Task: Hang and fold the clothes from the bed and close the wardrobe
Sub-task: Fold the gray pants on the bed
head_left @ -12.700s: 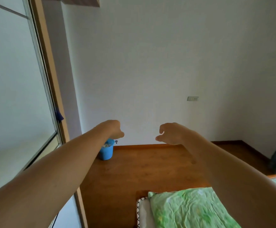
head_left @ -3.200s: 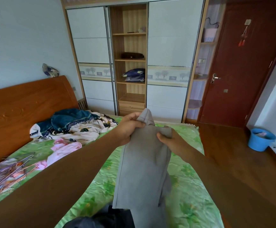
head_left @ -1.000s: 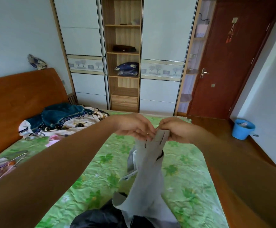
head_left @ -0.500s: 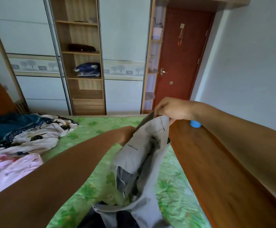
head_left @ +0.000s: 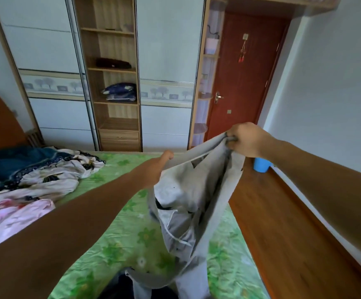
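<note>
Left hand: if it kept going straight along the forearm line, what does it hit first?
The trousers: the left hand grips their stretched waistband, which lies directly ahead of its fingers. Beyond that the line runs over the bed's far edge, probably to the right end of the wardrobe, but depth is unclear.

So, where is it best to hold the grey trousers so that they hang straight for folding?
Take the grey trousers by the waistband, from above, with one grip at each end. They hang open between the left hand and the right hand, and the legs drop toward the bed, so the top edge probably carries the weight evenly.
</note>
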A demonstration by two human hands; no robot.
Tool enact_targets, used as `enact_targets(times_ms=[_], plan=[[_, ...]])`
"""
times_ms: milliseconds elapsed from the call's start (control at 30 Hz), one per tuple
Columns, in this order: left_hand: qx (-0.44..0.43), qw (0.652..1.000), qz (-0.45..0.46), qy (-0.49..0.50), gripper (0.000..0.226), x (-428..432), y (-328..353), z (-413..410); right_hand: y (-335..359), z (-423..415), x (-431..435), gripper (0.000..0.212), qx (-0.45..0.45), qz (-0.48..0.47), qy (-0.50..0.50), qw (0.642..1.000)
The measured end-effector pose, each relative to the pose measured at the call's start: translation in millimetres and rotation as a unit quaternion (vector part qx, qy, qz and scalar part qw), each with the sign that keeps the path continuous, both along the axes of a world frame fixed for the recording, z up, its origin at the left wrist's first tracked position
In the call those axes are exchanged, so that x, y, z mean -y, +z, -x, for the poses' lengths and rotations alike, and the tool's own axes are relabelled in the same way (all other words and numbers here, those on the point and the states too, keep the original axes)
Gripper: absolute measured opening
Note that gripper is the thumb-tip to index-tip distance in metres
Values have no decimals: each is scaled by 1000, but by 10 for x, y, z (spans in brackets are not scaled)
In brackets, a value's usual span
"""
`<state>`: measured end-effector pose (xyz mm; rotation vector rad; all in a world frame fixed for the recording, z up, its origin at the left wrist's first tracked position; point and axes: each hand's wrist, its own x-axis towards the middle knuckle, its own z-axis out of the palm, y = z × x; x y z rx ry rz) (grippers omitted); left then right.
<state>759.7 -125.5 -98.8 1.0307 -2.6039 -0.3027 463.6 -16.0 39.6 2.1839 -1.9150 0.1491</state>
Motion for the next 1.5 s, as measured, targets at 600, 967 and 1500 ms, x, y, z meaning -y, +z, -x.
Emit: enact_targets(times_ms=[600, 967, 1500], plan=[[282, 958, 27, 41, 37, 13, -13, -277, 271, 404, 470, 40, 123, -8, -20, 992], [-284, 948, -9, 146, 20, 197, 1605, -106, 472, 779, 411, 17, 158, 147, -44, 975], [54, 984, 145, 84, 16, 33, 3017, -184, 911, 741, 309, 25, 215, 207, 75, 951]])
